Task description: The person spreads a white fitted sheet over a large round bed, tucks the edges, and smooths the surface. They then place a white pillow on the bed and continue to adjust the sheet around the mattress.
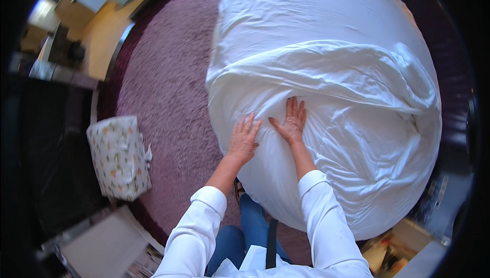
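A bed is covered by a white sheet (pixel 286 20), smooth at the far end. Across its middle the white cloth bunches into a thick fold (pixel 326 56), and the near part is full of wrinkles. My left hand (pixel 244 140) lies on the cloth close to the bed's left edge, fingers spread. To its right my right hand (pixel 292 121) presses flat just below the fold, with the thumb out to the side. Neither hand grips the cloth. What lies beneath the cloth is hidden.
A purple shaggy carpet (pixel 168 74) runs along the bed's left side. On it, by a dark piece of furniture (pixel 51 150), stands a white patterned bundle (pixel 120 158). An open drawer or box (pixel 390 250) with assorted things sits at lower right. A pale board-like surface (pixel 109 245) is at lower left.
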`<control>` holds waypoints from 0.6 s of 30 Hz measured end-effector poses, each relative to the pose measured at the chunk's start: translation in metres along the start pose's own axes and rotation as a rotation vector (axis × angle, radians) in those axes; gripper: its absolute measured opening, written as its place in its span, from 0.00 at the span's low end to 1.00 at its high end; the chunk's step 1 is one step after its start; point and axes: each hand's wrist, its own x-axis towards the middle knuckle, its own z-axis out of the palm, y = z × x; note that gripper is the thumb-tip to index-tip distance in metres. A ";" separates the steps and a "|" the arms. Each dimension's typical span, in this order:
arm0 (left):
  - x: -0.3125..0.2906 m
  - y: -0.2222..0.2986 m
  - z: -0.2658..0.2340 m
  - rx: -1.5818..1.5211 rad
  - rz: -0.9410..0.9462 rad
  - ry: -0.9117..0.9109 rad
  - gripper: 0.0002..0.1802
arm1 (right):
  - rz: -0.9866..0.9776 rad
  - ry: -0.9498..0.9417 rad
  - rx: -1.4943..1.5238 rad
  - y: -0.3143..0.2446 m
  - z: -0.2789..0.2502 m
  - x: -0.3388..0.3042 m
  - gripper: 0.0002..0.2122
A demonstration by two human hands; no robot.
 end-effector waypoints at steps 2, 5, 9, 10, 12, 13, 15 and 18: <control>0.016 -0.017 -0.003 0.020 0.017 -0.109 0.45 | 0.102 0.060 0.160 0.002 0.002 0.020 0.47; 0.032 -0.025 -0.004 -0.002 0.033 -0.224 0.45 | 0.188 0.331 0.604 0.019 0.009 0.052 0.41; 0.039 -0.039 -0.012 0.011 0.040 -0.339 0.46 | 0.785 0.430 1.818 0.054 -0.012 0.091 0.18; 0.042 -0.040 -0.015 0.017 0.054 -0.368 0.46 | 0.819 0.469 2.000 0.073 -0.016 0.099 0.15; 0.046 -0.051 -0.017 -0.003 0.081 -0.414 0.47 | 0.754 0.507 2.139 0.090 -0.025 0.125 0.14; 0.048 -0.055 -0.017 -0.005 0.100 -0.431 0.47 | 0.826 0.554 2.095 0.098 -0.032 0.138 0.14; 0.049 -0.060 -0.018 -0.016 0.150 -0.464 0.47 | 0.867 0.651 1.985 0.108 -0.048 0.163 0.14; 0.056 -0.079 -0.027 -0.083 0.260 -0.537 0.47 | 0.743 0.816 1.718 0.094 -0.074 0.201 0.15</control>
